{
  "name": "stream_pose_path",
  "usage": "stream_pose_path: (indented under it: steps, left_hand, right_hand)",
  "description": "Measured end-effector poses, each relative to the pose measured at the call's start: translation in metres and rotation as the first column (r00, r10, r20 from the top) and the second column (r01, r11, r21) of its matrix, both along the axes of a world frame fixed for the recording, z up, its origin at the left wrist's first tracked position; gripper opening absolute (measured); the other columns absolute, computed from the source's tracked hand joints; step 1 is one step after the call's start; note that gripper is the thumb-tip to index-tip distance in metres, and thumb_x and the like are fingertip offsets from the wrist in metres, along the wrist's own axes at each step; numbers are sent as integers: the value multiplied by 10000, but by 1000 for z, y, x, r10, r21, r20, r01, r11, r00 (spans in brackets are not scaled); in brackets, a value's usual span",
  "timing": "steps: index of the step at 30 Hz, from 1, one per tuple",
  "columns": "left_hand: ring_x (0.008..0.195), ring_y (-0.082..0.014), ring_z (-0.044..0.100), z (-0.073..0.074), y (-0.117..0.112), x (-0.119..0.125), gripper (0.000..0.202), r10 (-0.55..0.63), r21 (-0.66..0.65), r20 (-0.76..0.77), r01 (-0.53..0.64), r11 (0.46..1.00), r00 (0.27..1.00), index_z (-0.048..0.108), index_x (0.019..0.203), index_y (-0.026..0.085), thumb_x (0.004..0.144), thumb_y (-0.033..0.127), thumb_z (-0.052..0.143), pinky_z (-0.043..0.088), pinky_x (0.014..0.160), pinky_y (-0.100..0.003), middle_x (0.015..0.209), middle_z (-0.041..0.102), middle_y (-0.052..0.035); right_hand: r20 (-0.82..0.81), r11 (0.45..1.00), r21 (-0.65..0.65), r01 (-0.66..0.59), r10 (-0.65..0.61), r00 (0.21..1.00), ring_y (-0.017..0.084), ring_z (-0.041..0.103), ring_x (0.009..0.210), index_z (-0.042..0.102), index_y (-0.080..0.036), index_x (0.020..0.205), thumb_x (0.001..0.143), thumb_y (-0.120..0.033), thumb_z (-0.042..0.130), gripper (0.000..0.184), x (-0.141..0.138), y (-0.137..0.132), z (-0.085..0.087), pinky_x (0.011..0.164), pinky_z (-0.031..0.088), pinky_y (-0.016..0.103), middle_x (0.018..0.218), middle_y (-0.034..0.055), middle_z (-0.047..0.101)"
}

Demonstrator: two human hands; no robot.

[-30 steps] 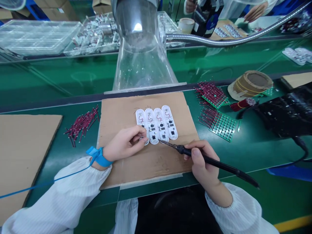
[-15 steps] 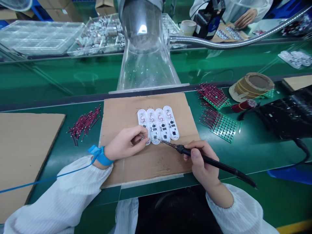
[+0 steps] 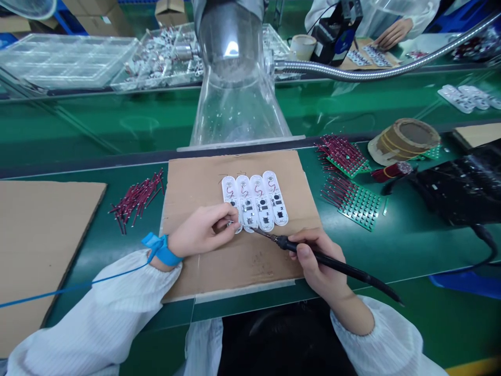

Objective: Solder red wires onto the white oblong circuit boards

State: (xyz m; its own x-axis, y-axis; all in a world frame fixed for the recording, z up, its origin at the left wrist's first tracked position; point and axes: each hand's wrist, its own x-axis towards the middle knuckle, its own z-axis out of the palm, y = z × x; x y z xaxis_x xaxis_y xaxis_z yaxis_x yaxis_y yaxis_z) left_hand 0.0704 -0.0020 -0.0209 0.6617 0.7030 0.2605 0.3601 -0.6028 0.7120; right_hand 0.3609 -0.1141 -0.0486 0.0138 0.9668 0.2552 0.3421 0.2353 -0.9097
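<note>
Several white, round-ended circuit boards [image 3: 265,206] lie side by side on a cardboard sheet [image 3: 250,266], each with a small red wire and black chips. My left hand [image 3: 209,227], a blue band round its wrist, is closed in a pinch over the lower end of the leftmost board. A thin silvery strand that looks like solder wire [image 3: 241,225] pokes out from its fingertips. In my right hand [image 3: 321,261] is a black soldering iron [image 3: 289,242], held like a pen. Its tip is at the lower end of the second board from the left, close to the strand.
Loose dark-red wires [image 3: 136,201] lie left of the cardboard. On the right are green perforated boards [image 3: 360,206] with red wires, a tape roll [image 3: 405,140] and a black device [image 3: 462,183]. A clear fume hood [image 3: 238,115] stands behind. Across the divider a co-worker's hand [image 3: 393,34] shows.
My right hand has moved slightly left with the soldering iron, so its tip is nearer my left fingertips. My left hand and the boards stay almost in place.
</note>
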Motion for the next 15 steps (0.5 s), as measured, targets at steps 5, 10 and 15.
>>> stream_pose_path:
  steps: [5, 10, 15]
  left_hand:
    - [555, -80, 388, 0, 1, -4, 69, -8, 13, -12, 8, 1000, 1000, 613, 959, 203, 1006, 153, 602, 338, 555, -198, 685, 425, 93]
    - [566, -83, 395, 1, 3, -7, 83, -17, 32, -23, 18, 999, 1000, 614, 950, 200, 1000, 136, 595, 337, 561, -201, 681, 415, 94]
    - [567, -82, 409, -1, 3, -4, 77, -17, 35, -31, 18, 999, 999, 616, 945, 198, 1008, 153, 607, 347, 564, -198, 672, 413, 95]
  right_hand:
    - [-11, 1000, 15, -10, 10, 1000, 151, 759, 672, 760, -275, 1143, 1102, -377, 702, 124, 0, -2, 0, 622, 632, 252, 912, 9, 807]
    - [-23, 1000, 2, -24, 24, 999, 152, 766, 685, 751, -276, 1154, 1102, -394, 703, 137, 1, -2, -1, 627, 635, 250, 930, 11, 809]
    - [37, 998, -12, -68, 69, 997, 163, 776, 690, 749, -275, 1165, 1098, -426, 706, 171, 3, 0, 0, 656, 644, 265, 882, 2, 800]
